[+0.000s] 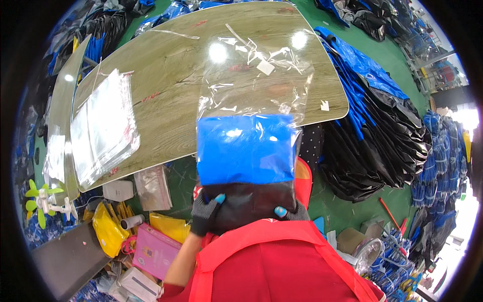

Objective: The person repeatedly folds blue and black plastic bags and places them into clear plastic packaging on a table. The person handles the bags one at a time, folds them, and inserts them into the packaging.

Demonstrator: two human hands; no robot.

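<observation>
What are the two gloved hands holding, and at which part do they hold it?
Both hold one clear plastic bag with a folded blue and black fabric item inside, at its bottom end: left hand at the lower left corner, right hand at the lower right.

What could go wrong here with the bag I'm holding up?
1. The folded garment sits low in the clear bag, near both hands' grip; if the left hand or right hand loosens, it may slide out.
2. The thin bag looks crinkled and could tear or snag.
3. Held off the table, a dropped bag would likely land in the floor clutter.
</observation>
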